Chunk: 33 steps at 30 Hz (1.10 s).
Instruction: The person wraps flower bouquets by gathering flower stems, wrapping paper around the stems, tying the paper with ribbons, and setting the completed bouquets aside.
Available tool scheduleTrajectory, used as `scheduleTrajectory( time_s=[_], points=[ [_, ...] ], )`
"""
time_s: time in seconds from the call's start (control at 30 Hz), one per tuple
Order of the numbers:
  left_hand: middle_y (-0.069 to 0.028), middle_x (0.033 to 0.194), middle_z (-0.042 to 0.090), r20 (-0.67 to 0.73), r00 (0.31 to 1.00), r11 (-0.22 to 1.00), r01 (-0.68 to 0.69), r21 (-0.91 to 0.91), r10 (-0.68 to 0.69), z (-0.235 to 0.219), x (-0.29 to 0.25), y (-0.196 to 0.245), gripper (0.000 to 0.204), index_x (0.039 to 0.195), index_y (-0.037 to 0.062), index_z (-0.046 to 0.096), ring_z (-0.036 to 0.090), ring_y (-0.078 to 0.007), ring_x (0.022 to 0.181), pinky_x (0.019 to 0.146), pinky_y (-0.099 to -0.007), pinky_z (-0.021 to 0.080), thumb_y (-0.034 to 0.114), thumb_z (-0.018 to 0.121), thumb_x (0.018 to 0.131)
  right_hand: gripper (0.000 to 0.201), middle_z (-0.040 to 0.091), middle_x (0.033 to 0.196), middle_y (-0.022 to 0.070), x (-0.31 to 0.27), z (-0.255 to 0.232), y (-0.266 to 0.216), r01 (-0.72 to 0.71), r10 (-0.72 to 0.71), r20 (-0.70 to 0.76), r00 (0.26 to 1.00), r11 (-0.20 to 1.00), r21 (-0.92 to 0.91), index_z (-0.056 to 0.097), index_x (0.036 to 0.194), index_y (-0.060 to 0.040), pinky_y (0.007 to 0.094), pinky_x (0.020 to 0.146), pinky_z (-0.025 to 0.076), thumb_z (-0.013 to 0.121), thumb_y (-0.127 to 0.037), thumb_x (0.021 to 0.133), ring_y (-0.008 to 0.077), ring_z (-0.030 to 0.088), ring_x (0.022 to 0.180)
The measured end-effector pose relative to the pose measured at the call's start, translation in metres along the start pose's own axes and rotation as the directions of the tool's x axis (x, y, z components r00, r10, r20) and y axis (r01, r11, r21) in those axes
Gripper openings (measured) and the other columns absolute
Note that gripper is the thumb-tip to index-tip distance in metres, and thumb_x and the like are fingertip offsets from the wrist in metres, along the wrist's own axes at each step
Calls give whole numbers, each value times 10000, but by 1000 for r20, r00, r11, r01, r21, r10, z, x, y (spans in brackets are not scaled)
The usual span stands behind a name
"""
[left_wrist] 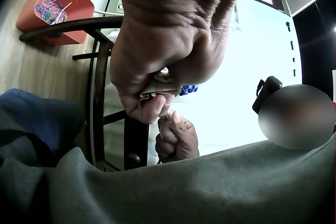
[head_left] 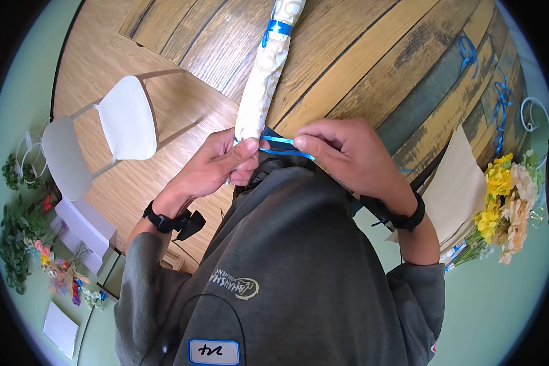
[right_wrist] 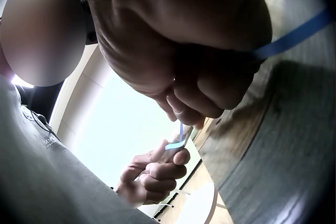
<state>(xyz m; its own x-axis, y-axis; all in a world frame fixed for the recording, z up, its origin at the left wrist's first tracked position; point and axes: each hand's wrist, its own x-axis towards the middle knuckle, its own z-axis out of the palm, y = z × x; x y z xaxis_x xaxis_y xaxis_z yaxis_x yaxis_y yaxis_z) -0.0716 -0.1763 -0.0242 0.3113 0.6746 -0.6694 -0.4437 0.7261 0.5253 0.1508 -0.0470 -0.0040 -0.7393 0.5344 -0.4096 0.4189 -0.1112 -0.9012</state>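
A long roll in white patterned wrapping [head_left: 261, 85] reaches from the table toward the person's body, with a blue ribbon [head_left: 279, 27] tied round its upper part. The left hand [head_left: 216, 160] grips the roll's near end, thumb on top. From that end, two strands of blue ribbon [head_left: 280, 140] run to the right hand [head_left: 348, 152], which pinches them between thumb and curled fingers. In the right wrist view a length of blue ribbon [right_wrist: 299, 34] also leaves the right hand [right_wrist: 184, 45]. The left wrist view shows the left hand [left_wrist: 168, 45] close beside the right hand [left_wrist: 177, 137].
The wooden table [head_left: 348, 55] carries loose curled blue ribbons [head_left: 500, 104] at its right. Beige paper [head_left: 448, 189] and yellow and peach flowers [head_left: 500, 195] lie at the right. White chairs [head_left: 128, 119] stand at the left, near more flowers [head_left: 61, 268]. A red bin [left_wrist: 65, 3] holds scraps.
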Motion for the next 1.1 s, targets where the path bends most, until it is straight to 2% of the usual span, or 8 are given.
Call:
scheduleTrajectory(
  time_s=[0.17, 0.43, 0.63, 0.73, 0.8, 0.9, 1.03, 1.1],
  points=[
    [28, 718, 424, -14, 1000, 997, -23, 75, 24, 4, 0, 0, 302, 1091, 13, 542, 376, -62, 597, 529, -220, 346, 310, 516, 1044, 255, 482, 572, 132, 1, -3, -11, -8, 15, 79, 997, 996, -91, 619, 781, 37, 329, 518, 383, 656, -175, 919, 179, 411, 509],
    [33, 732, 431, -8, 996, 973, -88, 212, 92, 8, -2, -9, 295, 1148, 30, 516, 368, -50, 596, 521, -199, 313, 304, 526, 1040, 223, 555, 593, 122, -9, 17, -22, 27, -27, 153, 988, 1000, -3, 630, 765, 27, 298, 504, 385, 664, -143, 905, 133, 456, 505],
    [16, 740, 518, -42, 993, 861, -78, 502, 115, 12, -5, -12, 258, 1157, 15, 508, 459, -55, 623, 563, -230, 416, 247, 515, 1043, 212, 588, 605, 119, -8, 33, -26, 8, -20, 77, 997, 987, 164, 628, 774, 37, 294, 517, 409, 647, -130, 903, 127, 490, 507],
    [-84, 774, 604, -6, 967, 746, -192, 638, 254, 15, -1, -21, 244, 1184, -6, 486, 582, -166, 639, 597, -320, 472, 187, 500, 1034, 207, 596, 614, 132, -5, 44, -22, 59, -69, 72, 995, 990, 126, 643, 779, 44, 298, 518, 418, 644, -133, 886, 138, 511, 514],
    [-203, 865, 659, 128, 844, 512, -429, 744, 521, 15, 5, -34, 255, 1217, -24, 454, 673, -344, 768, 685, -407, 503, 134, 484, 1019, 212, 585, 599, 140, -1, 50, -25, 70, -77, 51, 996, 990, 121, 641, 758, 49, 306, 512, 417, 636, -128, 875, 146, 506, 503],
    [-257, 954, 665, 94, 886, 595, -380, 708, 454, 15, 5, -35, 242, 1186, -47, 496, 664, -436, 917, 765, -439, 503, 111, 490, 1003, 230, 557, 561, 154, 7, 50, -26, 80, -86, 47, 995, 992, 102, 633, 715, 60, 326, 498, 417, 627, -124, 852, 165, 498, 477],
    [-252, 882, 659, 109, 908, 495, -318, 809, 405, 6, 13, -50, 212, 1106, -62, 553, 677, -404, 887, 752, -433, 503, 113, 495, 1002, 252, 514, 512, 164, 16, 51, -36, 57, -67, 62, 996, 986, 154, 615, 670, 72, 353, 489, 421, 628, -136, 812, 221, 497, 443],
    [-243, 781, 640, 136, 719, 333, -470, 818, 681, 18, 11, -50, 195, 1047, -72, 581, 674, -359, 765, 690, -438, 495, 100, 508, 990, 248, 563, 560, 103, 26, 49, -43, 62, -75, 116, 990, 992, 110, 645, 724, 72, 306, 492, 425, 637, -142, 849, 144, 511, 494]
  ],
)
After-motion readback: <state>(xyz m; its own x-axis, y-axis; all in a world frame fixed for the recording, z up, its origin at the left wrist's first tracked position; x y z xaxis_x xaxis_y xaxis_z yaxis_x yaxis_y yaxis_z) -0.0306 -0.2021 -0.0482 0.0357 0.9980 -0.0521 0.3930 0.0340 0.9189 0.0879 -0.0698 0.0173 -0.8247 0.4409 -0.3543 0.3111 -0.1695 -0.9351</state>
